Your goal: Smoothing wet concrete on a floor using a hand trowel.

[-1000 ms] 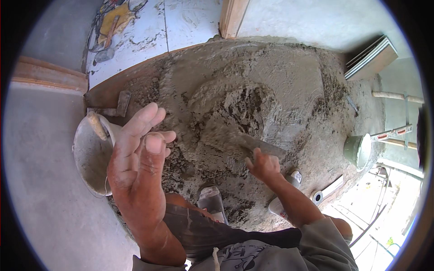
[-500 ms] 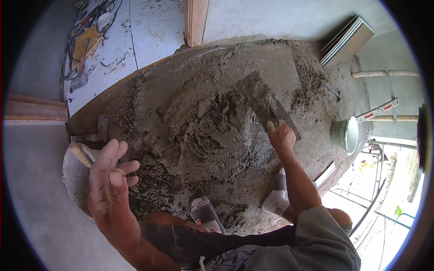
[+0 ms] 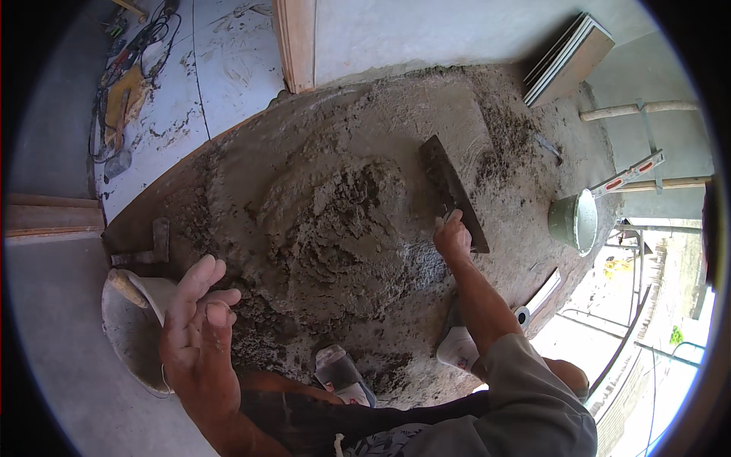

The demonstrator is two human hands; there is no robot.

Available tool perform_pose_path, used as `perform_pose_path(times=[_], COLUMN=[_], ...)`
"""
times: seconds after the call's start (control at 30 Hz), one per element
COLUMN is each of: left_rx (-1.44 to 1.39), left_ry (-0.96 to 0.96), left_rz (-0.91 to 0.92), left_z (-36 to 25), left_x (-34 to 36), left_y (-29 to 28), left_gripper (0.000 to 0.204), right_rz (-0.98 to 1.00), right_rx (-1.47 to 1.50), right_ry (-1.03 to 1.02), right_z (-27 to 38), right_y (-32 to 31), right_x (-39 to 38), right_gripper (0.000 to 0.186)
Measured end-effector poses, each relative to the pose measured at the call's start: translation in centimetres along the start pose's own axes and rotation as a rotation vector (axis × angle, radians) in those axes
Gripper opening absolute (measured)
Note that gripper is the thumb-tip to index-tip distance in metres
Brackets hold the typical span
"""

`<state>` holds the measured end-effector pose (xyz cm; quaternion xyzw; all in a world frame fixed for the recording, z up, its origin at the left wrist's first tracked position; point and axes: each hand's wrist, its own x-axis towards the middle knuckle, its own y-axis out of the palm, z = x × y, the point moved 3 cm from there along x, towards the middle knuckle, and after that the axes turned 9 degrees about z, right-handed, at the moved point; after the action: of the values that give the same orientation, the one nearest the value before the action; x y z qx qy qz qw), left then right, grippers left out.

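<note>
My right hand (image 3: 454, 238) grips a long, flat rectangular plastering trowel (image 3: 454, 183) by its handle. Its blade is tilted up on edge over the wet grey mortar (image 3: 327, 221) on the floor, just right of the rough heap; whether the lower edge touches is hard to tell. My left hand (image 3: 199, 327) is raised in the air, holding nothing, with its fingers apart. Beneath it stands a pale bucket (image 3: 122, 327), partly hidden by the hand, with a wooden-handled tool (image 3: 128, 289) in it.
An L-shaped tool (image 3: 160, 242) lies beyond the bucket. A green bucket (image 3: 562, 221) with a spirit level (image 3: 630, 174) leaning by it stands at right. Stacked tiles (image 3: 571, 61) lean on the back wall. Cables and a hammer (image 3: 118, 162) lie on the white floor (image 3: 228, 53). My feet stand in the mortar area.
The trowel has turned from nearly flat to edge-up and moved slightly right over the mortar. My left hand stays raised and open. The whole view has shifted a little.
</note>
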<state>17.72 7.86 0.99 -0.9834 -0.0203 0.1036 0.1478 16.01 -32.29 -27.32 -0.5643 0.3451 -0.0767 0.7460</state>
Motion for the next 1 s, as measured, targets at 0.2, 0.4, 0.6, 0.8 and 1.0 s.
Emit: perform_pose_path(times=[0.2,0.4,0.6,0.8,1.0], left_rx=[-0.095,-0.056,-0.057,-0.053,-0.037], left_ry=[-0.075,-0.069,-0.040,-0.026,-0.105], left_rz=[0.054,0.082,0.099,0.129,0.169], left_z=[0.2,0.6,0.5,0.6,0.5], left_x=[-0.3,0.1,-0.1,-0.1,-0.4], left_y=[0.3,0.5,0.5,0.7,0.6], left_gripper=[0.053,0.055,0.051,0.049,0.052], right_rz=[-0.099,-0.070,-0.099,-0.012,-0.185], right_rx=[0.083,0.071,0.090,0.058,0.450], right_ry=[0.013,0.036,0.097,0.111,0.011], right_z=[-1.1,-3.1,-2.8,-4.8,-2.9], right_y=[-0.5,-0.8,-1.2,-0.2,-5.3], right_x=[-0.1,1.9,0.6,1.7,-0.5], right_gripper=[0.038,0.040,0.040,0.047,0.037])
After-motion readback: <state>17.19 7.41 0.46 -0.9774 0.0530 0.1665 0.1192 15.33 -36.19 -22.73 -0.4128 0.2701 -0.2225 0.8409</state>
